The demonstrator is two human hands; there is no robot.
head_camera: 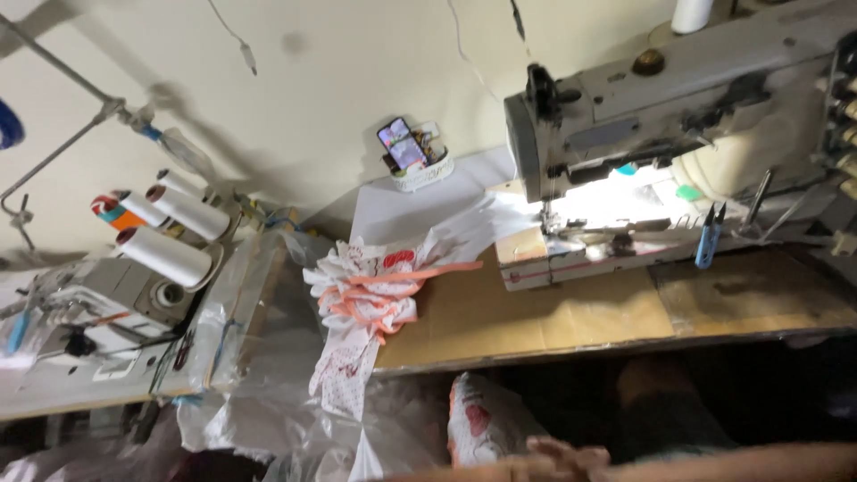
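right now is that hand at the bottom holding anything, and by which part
Cannot tell: the hand lies at the frame's bottom edge beside the white, red-printed fabric bundle, with its grip out of view.

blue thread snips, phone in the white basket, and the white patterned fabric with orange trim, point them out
blue thread snips [708, 239], head view, on the handle
phone in the white basket [403, 145], head view, on its screen
white patterned fabric with orange trim [370, 290], head view, on the bunched middle
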